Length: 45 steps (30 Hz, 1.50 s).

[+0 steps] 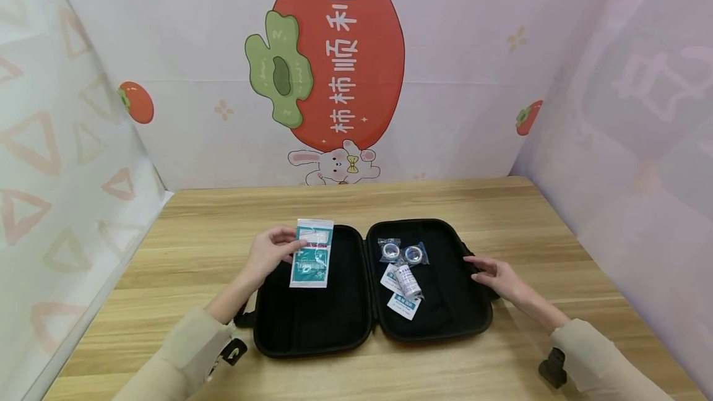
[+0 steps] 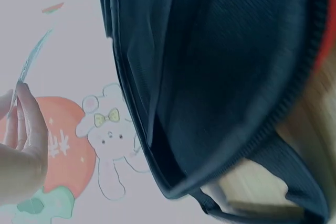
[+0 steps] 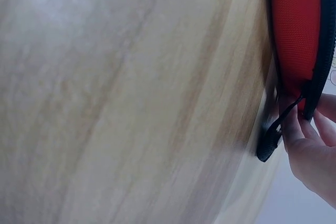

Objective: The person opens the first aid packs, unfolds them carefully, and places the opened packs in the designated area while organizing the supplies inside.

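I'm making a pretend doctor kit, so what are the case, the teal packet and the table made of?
The case: probably stiffened fabric, matte; its red outside shows a weave. The packet: maybe plastic film or coated paper, smooth-looking; it's thin and curves slightly. The table: wood or a wood-look covering, softly shiny; brown grain streaks show, but I can't tell which.

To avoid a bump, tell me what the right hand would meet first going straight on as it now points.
The right hand would first meet the open case, whose edge it seems to touch, though the exact contact is unclear.
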### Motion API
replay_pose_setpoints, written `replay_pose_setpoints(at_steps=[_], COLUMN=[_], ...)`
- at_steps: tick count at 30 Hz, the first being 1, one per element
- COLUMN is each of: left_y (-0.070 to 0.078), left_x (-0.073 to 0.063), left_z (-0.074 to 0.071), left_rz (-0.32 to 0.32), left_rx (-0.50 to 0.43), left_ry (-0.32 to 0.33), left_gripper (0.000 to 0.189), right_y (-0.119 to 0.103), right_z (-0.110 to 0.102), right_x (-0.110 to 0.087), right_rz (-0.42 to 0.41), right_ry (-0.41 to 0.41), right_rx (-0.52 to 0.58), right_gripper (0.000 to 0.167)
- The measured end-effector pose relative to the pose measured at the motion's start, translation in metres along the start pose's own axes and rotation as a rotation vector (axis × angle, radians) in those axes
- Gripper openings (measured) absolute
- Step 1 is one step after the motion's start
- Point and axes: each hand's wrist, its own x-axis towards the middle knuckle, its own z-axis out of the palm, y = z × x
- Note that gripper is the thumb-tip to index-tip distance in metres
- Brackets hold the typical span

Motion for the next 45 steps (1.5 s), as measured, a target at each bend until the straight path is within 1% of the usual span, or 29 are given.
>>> replay_pose_setpoints(at_steps=[5,8,14,19,22,25,33,35,36,37,40,42,45], left_y=[-0.004,-0.008,-0.017,-0.023,-0.025,-0.028,-0.035,-0.037,-0.037,-0.038,-0.039,-0.039,-0.039], left_x=[-0.003,-0.004,-0.003,-0.001,0.0,0.002,0.009,0.01,0.011,0.012,0.014,0.015,0.017], left_z=[-0.013,-0.021,-0.037,-0.048,-0.052,-0.056,-0.06,-0.06,-0.06,-0.06,-0.059,-0.059,-0.056], left_rz=[-0.017,-0.037,-0.103,-0.154,-0.187,-0.215,-0.247,-0.259,-0.266,-0.272,-0.292,-0.301,-0.308], left_rx=[0.013,0.027,0.031,0.035,0.039,0.037,0.058,0.064,0.068,0.071,0.08,0.086,0.094], left_ry=[0.026,0.05,0.09,0.101,0.097,0.093,0.061,0.05,0.045,0.041,0.027,0.015,-0.004], left_gripper=[0.035,0.037,0.039,0.039,0.039,0.04,0.039,0.039,0.039,0.039,0.038,0.038,0.039], right_y=[0.001,0.002,0.003,0.004,0.004,0.004,0.003,0.003,0.004,0.005,0.007,0.008,0.006], right_z=[0.0,0.0,-0.001,-0.002,-0.002,-0.001,-0.001,-0.001,-0.001,-0.002,-0.002,-0.002,-0.001], right_x=[0.0,0.0,-0.001,-0.001,-0.001,-0.001,-0.001,-0.001,-0.001,-0.001,-0.002,-0.001,-0.001], right_rz=[-0.004,-0.006,0.021,0.023,0.026,0.032,0.043,0.033,0.022,-0.006,-0.029,-0.023,0.026], right_ry=[0.007,0.009,-0.019,-0.028,-0.025,-0.025,-0.024,-0.025,-0.027,-0.03,-0.03,-0.027,-0.027], right_rx=[0.001,-0.006,-0.017,-0.017,-0.014,-0.009,-0.008,-0.01,-0.011,-0.012,-0.017,-0.017,-0.02], right_gripper=[0.041,0.041,0.042,0.043,0.043,0.043,0.044,0.044,0.044,0.043,0.042,0.042,0.044])
